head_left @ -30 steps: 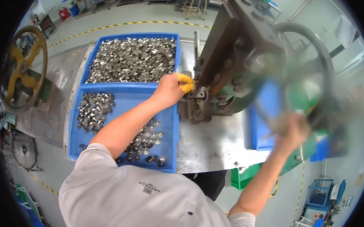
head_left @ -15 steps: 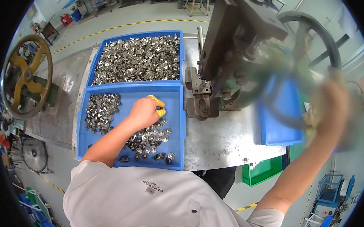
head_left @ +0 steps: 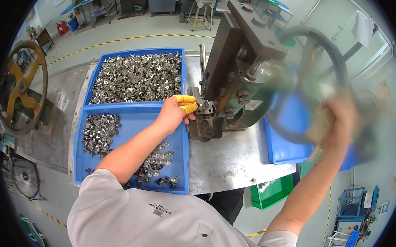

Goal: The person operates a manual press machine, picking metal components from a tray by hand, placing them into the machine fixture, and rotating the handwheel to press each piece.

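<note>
My left hand (head_left: pixel 172 114), with yellow finger cots on thumb and forefinger, reaches the die block (head_left: pixel 205 127) of a hand press (head_left: pixel 221 58). Its fingertips pinch a small metal part beside the block, mostly hidden by the fingers. On the right, my right hand (head_left: pixel 341 111) grips the rim area of the press's handwheel (head_left: pixel 340 63); both are smeared by motion. Below my left forearm lies the near blue tray (head_left: pixel 132 114), with small disc-and-stem metal parts (head_left: pixel 101 132) heaped at its left and more discs (head_left: pixel 154 161) near its front.
Behind it stands another blue tray (head_left: pixel 183 74), heaped with similar parts (head_left: pixel 133 78). A blue bin (head_left: pixel 282 156) sits right of the press, and a green bin (head_left: pixel 272 193) below the bench edge. A second handwheel (head_left: pixel 23 87), yellow-spoked, rises at the far left.
My left hand has moved from the near tray rightward to the press's die block, carrying a small metal part. My right hand stays at the handwheel, blurred in both. The whole view has shifted slightly.
</note>
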`<state>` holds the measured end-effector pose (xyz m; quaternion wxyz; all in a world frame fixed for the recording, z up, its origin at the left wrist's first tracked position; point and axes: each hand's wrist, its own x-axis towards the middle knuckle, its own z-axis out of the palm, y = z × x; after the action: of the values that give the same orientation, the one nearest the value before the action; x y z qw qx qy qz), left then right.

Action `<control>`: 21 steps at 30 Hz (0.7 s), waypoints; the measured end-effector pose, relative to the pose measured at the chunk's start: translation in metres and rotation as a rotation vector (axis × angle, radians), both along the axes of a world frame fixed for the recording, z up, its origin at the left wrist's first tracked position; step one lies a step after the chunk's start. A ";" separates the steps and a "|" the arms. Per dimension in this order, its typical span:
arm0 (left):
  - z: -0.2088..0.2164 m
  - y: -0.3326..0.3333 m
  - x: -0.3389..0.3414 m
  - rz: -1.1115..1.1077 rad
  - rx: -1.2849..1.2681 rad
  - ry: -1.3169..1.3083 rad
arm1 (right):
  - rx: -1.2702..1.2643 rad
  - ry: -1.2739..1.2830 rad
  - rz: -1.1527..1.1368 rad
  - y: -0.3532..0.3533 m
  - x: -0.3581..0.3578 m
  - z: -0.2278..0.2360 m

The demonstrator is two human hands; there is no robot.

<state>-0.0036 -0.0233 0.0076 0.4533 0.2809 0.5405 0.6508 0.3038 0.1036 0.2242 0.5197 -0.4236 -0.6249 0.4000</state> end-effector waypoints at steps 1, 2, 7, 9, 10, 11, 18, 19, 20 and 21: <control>0.000 0.004 0.001 0.016 -0.001 -0.008 | 0.005 0.013 0.005 0.000 -0.001 -0.001; 0.000 0.007 0.002 0.033 -0.002 -0.016 | 0.009 0.026 0.011 0.002 -0.002 -0.001; -0.004 0.017 0.009 0.043 -0.072 0.232 | -0.001 -0.015 0.032 0.008 -0.003 0.003; -0.004 0.019 0.010 0.052 -0.070 0.255 | -0.014 -0.026 0.021 0.008 -0.003 0.009; -0.003 0.019 0.011 0.065 -0.066 0.279 | -0.026 -0.036 0.015 0.008 -0.004 0.013; -0.002 0.019 0.012 0.079 -0.063 0.302 | -0.037 -0.046 0.009 0.008 -0.005 0.017; -0.010 0.019 0.009 0.146 0.135 0.743 | -0.067 -0.095 0.057 0.024 -0.017 0.037; -0.009 0.020 0.007 0.104 0.105 0.699 | -0.063 -0.095 0.047 0.023 -0.018 0.040; -0.008 0.020 0.005 0.061 0.075 0.654 | -0.059 -0.095 0.036 0.021 -0.019 0.043; -0.006 0.021 0.003 0.017 0.044 0.610 | -0.055 -0.095 0.023 0.019 -0.019 0.045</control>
<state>-0.0011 -0.0022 0.0012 0.2584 0.4684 0.6399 0.5517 0.2847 0.1221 0.2687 0.4730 -0.4488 -0.6424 0.4026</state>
